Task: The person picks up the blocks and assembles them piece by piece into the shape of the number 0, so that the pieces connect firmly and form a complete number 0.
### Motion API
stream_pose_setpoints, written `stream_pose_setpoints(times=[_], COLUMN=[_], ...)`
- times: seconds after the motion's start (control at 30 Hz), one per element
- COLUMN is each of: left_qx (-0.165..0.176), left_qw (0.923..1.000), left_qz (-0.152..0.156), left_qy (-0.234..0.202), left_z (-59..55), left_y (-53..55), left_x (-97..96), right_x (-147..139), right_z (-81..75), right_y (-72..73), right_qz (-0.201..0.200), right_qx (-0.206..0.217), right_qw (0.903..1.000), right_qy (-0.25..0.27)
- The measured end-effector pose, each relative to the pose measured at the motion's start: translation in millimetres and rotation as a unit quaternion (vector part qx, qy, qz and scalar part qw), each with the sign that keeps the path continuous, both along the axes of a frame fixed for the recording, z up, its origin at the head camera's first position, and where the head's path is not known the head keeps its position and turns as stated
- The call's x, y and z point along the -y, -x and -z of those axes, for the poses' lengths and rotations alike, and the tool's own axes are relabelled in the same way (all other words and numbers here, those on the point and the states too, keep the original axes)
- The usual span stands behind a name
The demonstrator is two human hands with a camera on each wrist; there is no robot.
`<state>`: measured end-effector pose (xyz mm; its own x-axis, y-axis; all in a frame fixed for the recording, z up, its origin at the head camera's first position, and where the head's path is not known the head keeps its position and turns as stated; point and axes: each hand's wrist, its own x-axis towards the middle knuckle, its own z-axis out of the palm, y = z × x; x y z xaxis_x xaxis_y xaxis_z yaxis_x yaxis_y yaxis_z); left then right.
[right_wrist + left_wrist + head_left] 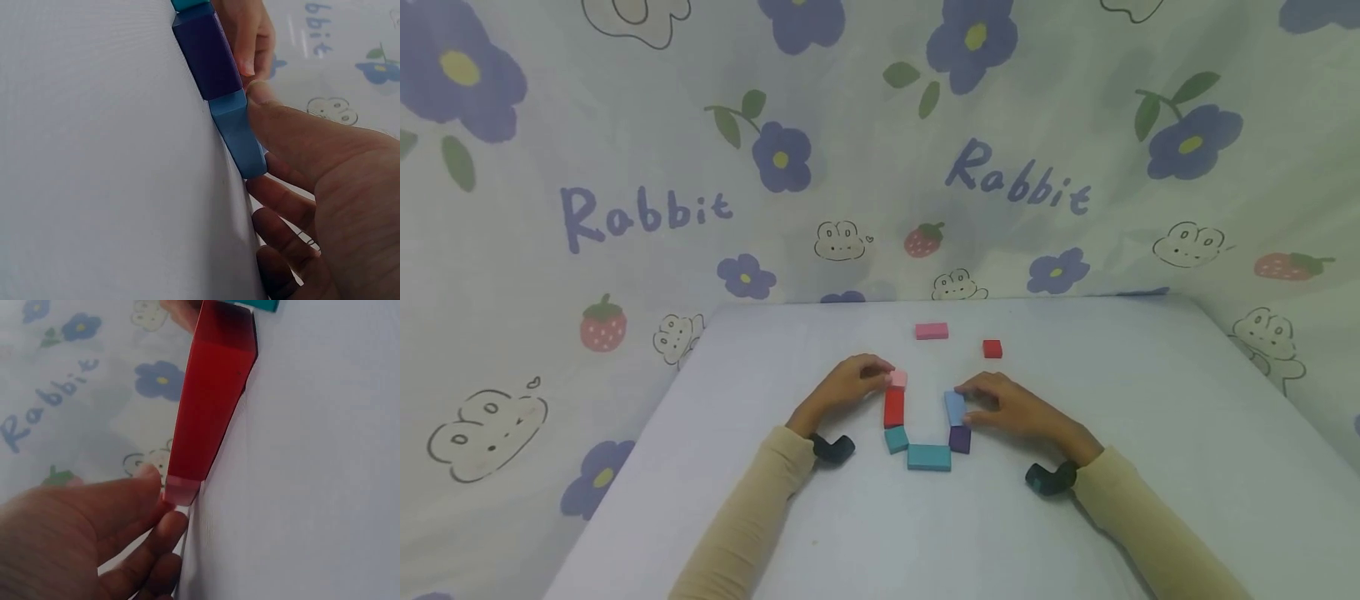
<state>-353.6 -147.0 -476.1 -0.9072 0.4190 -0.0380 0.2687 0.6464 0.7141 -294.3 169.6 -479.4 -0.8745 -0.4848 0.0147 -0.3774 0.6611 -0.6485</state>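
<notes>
My left hand pinches a small pink block at the far end of a red block. In the left wrist view the thumb and index finger are at the pink block, with the long red block in front of it. My right hand holds a light blue block, thumb near one end and index finger at the other. Behind a dark purple block lies the light blue block in the right wrist view.
A small teal block and a longer teal block form the near side of a U shape with the others. Farther back on the white table lie a long pink block and a short red block. Behind hangs a printed curtain.
</notes>
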Motion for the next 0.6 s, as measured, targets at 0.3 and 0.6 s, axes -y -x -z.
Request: stream_pose_setpoints(times=[0.3, 0.6], left_qx=[0.014, 0.014], left_qw=[0.9997, 0.9996], left_qz=[-0.019, -0.024], left_qy=[-0.005, -0.006], left_z=[0.3, -1.2], left_y=[-2.6, -3.3], left_x=[-3.9, -3.5], right_x=[-2.9, -1.9], right_z=[2.2, 0.0], right_y=[0.8, 0.7], right_qz=[-0.005, -0.004], right_qx=[-0.006, -0.003], right_qw=[1.0000, 1.0000], right_qy=[0.003, 0.000])
